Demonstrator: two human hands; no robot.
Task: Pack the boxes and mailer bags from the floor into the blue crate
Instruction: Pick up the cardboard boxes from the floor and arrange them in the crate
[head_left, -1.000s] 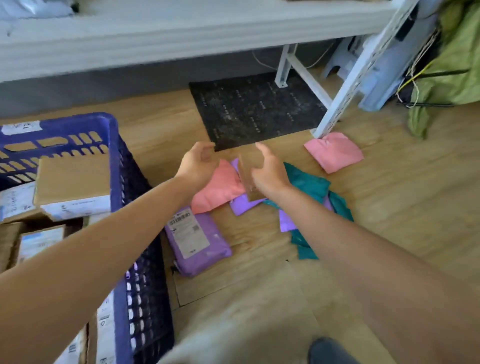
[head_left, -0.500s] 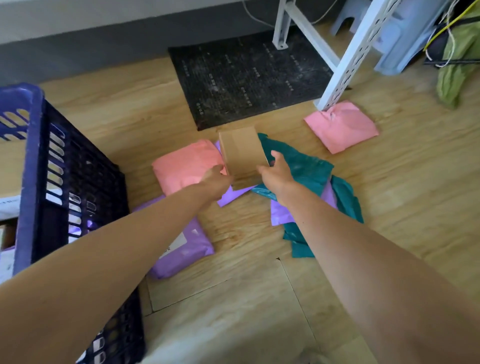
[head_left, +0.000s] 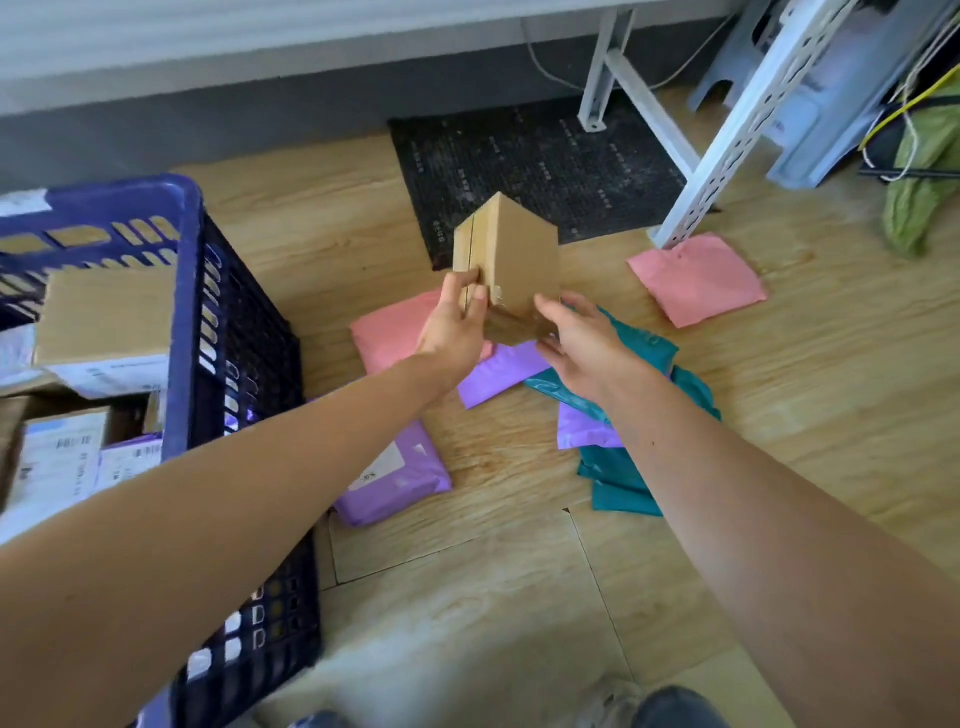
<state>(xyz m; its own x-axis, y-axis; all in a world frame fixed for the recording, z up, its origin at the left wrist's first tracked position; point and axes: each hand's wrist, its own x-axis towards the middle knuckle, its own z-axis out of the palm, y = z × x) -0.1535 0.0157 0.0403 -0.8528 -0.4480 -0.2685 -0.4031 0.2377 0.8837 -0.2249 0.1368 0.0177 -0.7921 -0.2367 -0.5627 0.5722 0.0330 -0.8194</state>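
A half-second ago the cardboard box (head_left: 506, 260) lay low and flat over the mailer bags; now it is lifted clear of the floor and tipped on end, one corner pointing up, so the pick is made and what likely remains for it is the carry left to the blue crate (head_left: 187, 291). The left hand (head_left: 454, 325) has its grip closed on the box's left face, fingers across the taped seam; the right hand (head_left: 582, 348) presses its lower right edge, so both hold it. Left on the floor I count six mailers showing: two pink (head_left: 698, 278) (head_left: 387, 330), three purple (head_left: 395, 483) (head_left: 498, 371) (head_left: 584, 431), and at least one teal (head_left: 631, 483), crumpled, possibly two overlapped. No other box lies on the floor. The crate, at the left, already holds several boxes and labelled parcels; I cannot count them exactly.
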